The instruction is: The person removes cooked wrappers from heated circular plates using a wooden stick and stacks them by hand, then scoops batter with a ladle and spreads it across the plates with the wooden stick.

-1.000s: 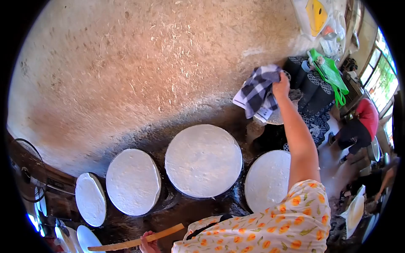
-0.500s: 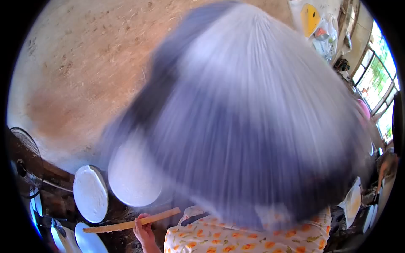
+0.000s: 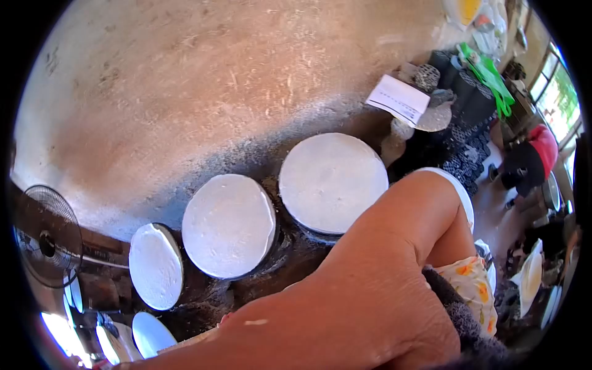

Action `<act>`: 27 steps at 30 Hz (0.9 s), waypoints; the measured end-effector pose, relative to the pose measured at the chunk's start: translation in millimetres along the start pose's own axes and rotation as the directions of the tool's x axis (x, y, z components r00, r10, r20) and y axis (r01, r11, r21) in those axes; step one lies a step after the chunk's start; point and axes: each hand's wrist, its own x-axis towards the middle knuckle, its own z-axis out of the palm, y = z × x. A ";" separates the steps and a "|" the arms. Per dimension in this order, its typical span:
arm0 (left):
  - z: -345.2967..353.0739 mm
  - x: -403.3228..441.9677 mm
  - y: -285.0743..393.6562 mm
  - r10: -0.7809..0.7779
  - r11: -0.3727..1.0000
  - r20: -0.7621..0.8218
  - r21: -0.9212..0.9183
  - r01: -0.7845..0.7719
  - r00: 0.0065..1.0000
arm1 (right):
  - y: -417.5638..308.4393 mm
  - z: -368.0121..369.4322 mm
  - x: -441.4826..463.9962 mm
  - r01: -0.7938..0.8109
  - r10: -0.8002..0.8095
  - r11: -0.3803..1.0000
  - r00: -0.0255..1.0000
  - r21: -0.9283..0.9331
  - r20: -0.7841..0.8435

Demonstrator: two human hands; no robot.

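Observation:
Very close to the camera, my right hand (image 3: 364, 308) fills the lower middle, with its arm bent behind it. A dark part of the checked cloth (image 3: 453, 311) shows beside it at the lower right; the fingertips are not visible. My left hand (image 3: 226, 317) is almost wholly hidden behind the right, only a bit of finger showing by the wooden strip (image 3: 191, 339). Beyond them, round white-covered discs stand in a row: a narrow-looking one (image 3: 156, 266), a middle one (image 3: 229, 226), a large one (image 3: 333, 183) and one partly behind my arm (image 3: 464, 196).
A fan (image 3: 46, 237) stands at the left. Along the wall (image 3: 203, 92) at the upper right are a paper booklet (image 3: 399, 98), dark cylinders (image 3: 472, 92) and a green bag (image 3: 490, 77). A person in red (image 3: 542, 151) bends over at the far right.
My right hand has come from the booklet up close to the camera with the cloth, which swept across the view. The view has shifted, and the left hand is now mostly covered.

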 end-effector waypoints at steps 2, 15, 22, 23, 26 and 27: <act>-6.0 -1.9 1.3 0.004 1.000 -0.004 -0.017 -0.004 1.000 | 2.8 1.3 3.8 0.000 0.000 1.000 1.000 0.030 0.023; -14.6 -43.0 -17.0 0.044 0.986 -0.056 -0.159 -0.052 0.997 | 16.4 -18.7 11.6 -0.074 -0.002 0.955 0.967 0.287 0.255; -16.0 -63.1 -0.9 0.098 0.985 -0.128 -0.132 -0.115 0.987 | 11.7 -25.7 2.7 -0.149 -0.026 0.911 0.910 0.386 0.413; -12.5 -62.1 -4.2 0.078 0.988 -0.116 -0.122 -0.093 0.990 | 12.8 -26.3 4.2 -0.164 -0.025 0.904 0.902 0.395 0.430; 4.7 -55.7 -13.0 0.010 0.994 -0.076 -0.106 -0.018 0.997 | 6.8 -31.5 7.1 -0.234 0.006 0.852 0.899 0.469 0.438; 11.5 -50.7 -14.2 -0.013 0.996 -0.055 -0.094 0.008 0.998 | 3.3 -35.5 6.2 -0.251 0.023 0.828 0.909 0.501 0.416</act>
